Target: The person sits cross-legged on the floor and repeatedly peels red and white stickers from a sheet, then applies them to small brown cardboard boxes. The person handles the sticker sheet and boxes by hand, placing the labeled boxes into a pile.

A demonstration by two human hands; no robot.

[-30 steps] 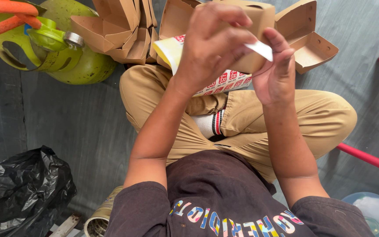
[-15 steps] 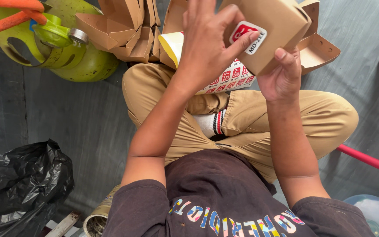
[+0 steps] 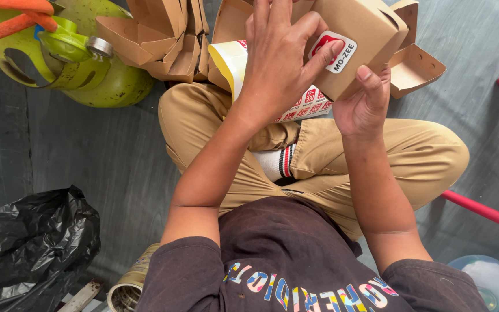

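Observation:
I hold a closed brown cardboard food box (image 3: 365,29) up in front of me with both hands. My left hand (image 3: 278,58) lies spread over its side, a fingertip pressing on a red-and-white sticker (image 3: 333,52) on the box. From below, my right hand (image 3: 365,104) supports the box, thumb against its lower edge. A sheet of red stickers (image 3: 304,104) with a yellow-edged backing rests on my crossed legs, under the box.
Folded brown boxes (image 3: 157,34) are piled at the top, and an open one (image 3: 414,66) lies to the right. A green gas cylinder (image 3: 70,58) with an orange hose stands top left. A black plastic bag (image 3: 30,248) lies bottom left. Red bars (image 3: 483,211) cross at right.
A second ago my hands held a small sticker between them. The brown box came up into view, and the sticker now sits on its side under my left fingers.

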